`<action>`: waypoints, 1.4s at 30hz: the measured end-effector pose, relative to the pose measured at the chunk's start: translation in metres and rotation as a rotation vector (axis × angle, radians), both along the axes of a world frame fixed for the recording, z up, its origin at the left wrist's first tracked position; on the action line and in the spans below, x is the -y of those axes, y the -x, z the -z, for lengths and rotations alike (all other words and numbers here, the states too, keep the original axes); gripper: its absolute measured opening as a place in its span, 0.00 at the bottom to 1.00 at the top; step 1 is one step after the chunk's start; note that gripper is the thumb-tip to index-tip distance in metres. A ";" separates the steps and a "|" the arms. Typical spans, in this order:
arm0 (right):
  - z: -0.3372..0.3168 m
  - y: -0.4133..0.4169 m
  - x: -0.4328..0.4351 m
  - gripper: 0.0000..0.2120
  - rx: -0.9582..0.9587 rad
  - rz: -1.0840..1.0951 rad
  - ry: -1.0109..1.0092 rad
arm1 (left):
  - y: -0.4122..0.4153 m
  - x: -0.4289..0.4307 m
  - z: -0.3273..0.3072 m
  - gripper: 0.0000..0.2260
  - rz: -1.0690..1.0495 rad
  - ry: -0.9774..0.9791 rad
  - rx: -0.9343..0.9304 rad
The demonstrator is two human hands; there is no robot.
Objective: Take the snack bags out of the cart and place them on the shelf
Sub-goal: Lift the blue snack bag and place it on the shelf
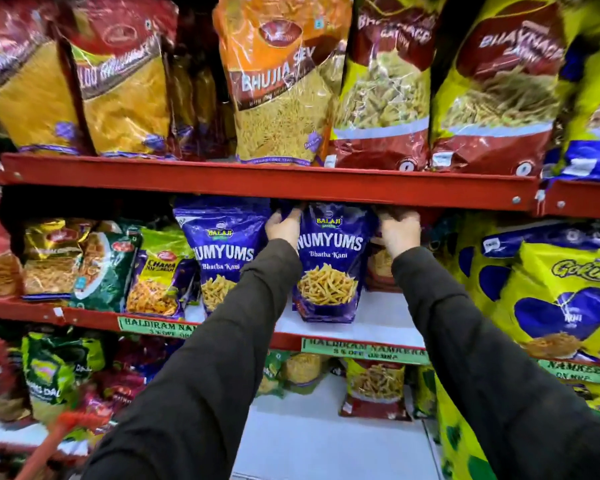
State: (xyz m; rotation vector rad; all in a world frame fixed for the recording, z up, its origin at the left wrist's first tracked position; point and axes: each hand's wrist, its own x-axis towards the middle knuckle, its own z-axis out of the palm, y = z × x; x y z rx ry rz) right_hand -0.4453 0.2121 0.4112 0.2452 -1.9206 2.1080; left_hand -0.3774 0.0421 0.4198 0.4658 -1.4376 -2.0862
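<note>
Room: a shop aisle, seen close up; tiers of red metal racking packed with snack packets, green price labels along the front edges.
Surface: the middle shelf (pixel 388 317), a pale board with a red lip; a bare strip shows to the right of the bag being set down.
Task's thing: a purple Numyums bag (pixel 328 268), standing upright on that shelf, its base near the front edge and its top just under the red beam (pixel 274 183) above.
Neighbour: a second purple bag (pixel 222 251) of the same kind stands just to the left, partly hidden by the left sleeve.
Left grip: the left hand (pixel 284 225) is clenched on the bag's upper left corner.
Right grip: the right hand (pixel 399 230) curls at the upper right edge; whether it clasps the bag or what lies behind it, I cannot tell.
Handling: likely light and air-puffed, soft foil walls that dent and slide under pressure; the sticks inside would break if squeezed.
Where to hold: the top seam and upper corners, as now; a flat base gusset should let it stand alone.
Headroom: tight beneath the beam, so the top may need bending to go deeper.
Cart: only a blurred red handle (pixel 54 441) shows at lower left; its contents are out of sight.
</note>
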 end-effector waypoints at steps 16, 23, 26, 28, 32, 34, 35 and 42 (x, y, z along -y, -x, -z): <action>0.112 0.037 0.035 0.45 0.373 -0.292 -0.248 | 0.031 0.012 0.098 0.34 0.103 0.191 0.302; 0.133 0.019 0.035 0.33 0.344 -0.342 -0.219 | 0.012 0.026 0.122 0.30 0.175 0.388 0.365; 0.138 0.005 0.032 0.05 0.302 -0.292 -0.163 | 0.000 0.030 0.127 0.28 0.184 0.432 0.347; 0.143 -0.005 0.030 0.04 0.287 -0.267 -0.159 | -0.008 0.030 0.129 0.28 0.188 0.436 0.324; 0.154 -0.026 0.026 0.06 0.224 -0.251 -0.125 | -0.023 0.029 0.132 0.25 0.135 0.489 0.317; 0.153 -0.039 0.023 0.06 0.200 -0.242 -0.135 | -0.032 0.028 0.132 0.25 0.126 0.506 0.315; 0.152 -0.044 0.022 0.06 0.203 -0.246 -0.141 | -0.036 0.027 0.132 0.26 0.126 0.514 0.316; 0.148 -0.070 0.017 0.10 0.213 -0.261 -0.177 | -0.060 0.021 0.133 0.26 0.103 0.501 0.318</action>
